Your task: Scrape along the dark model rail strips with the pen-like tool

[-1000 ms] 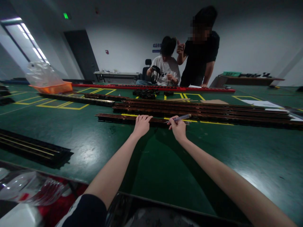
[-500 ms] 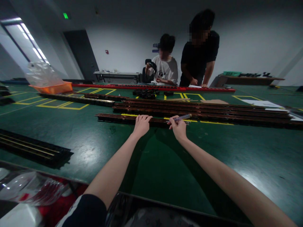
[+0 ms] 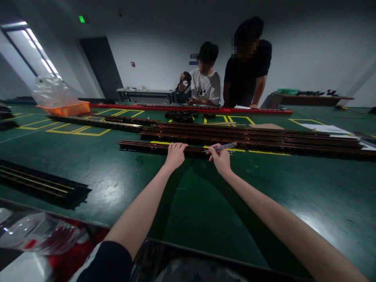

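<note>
A long, narrow black rail (image 3: 136,146) with copper-coloured strips lies across the green table in front of me. My left hand (image 3: 175,154) is closed over the near side of this rail, its fingers bent across the top and the fingertips partly hidden. Close to the rail's right end, my right hand (image 3: 220,158) grips a slim screwdriver (image 3: 226,146) with a see-through handle. Its thin tip points left, at the rail; whether it touches cannot be made out. Just behind lies a bundle of similar long rails (image 3: 279,139).
More black rails (image 3: 38,182) lie at the near left. An orange tray (image 3: 63,109) with a plastic bag (image 3: 51,92) stands at the far left. Dark parts (image 3: 180,115) and white papers (image 3: 326,128) lie farther back. Two people are across the table. Bottles (image 3: 29,235) sit below the near edge.
The rail has shifted slightly left, and both my hands with it. Across the table, the seated person's hands and dark object have moved, and the standing person has leaned a little.
</note>
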Available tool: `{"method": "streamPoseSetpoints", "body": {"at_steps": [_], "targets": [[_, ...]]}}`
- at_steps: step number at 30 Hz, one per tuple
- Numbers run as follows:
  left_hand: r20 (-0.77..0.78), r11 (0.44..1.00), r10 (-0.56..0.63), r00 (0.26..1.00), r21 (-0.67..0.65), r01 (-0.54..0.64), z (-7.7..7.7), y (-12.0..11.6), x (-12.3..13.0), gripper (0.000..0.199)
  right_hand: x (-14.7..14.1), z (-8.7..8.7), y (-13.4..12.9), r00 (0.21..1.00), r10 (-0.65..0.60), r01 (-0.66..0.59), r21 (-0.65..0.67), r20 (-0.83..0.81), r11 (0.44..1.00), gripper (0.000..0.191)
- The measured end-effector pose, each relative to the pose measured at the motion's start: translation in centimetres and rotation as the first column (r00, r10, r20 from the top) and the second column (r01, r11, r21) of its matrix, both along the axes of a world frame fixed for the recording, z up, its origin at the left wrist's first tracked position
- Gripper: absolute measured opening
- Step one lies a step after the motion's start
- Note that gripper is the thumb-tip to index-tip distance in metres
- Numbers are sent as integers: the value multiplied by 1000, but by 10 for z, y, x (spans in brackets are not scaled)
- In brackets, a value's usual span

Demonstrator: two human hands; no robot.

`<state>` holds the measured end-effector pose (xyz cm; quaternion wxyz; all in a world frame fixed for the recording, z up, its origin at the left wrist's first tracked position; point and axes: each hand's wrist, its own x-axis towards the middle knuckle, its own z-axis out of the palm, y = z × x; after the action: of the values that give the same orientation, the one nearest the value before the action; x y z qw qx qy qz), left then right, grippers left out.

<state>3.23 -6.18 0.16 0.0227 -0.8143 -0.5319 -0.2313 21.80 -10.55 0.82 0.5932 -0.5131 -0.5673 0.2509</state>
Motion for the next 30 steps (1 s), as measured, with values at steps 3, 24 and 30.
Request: {"method": "streamPoseSetpoints", "body": {"at_steps": [3,24,30], "targets": [[-3,1000,-1,1000,5,1,-1,1,0,50,0,-1,0,999,-21,21,1,-26,1000,24],[22,999,13,1000,-46,-12,1,3,1,39,1,-2,1,1000,-30,31,36,-6,999,25],[-4,999,43,999,-4,-43,-1,2,1,46,2,-2,0,999,-26,25,43,33,999,24]]}}
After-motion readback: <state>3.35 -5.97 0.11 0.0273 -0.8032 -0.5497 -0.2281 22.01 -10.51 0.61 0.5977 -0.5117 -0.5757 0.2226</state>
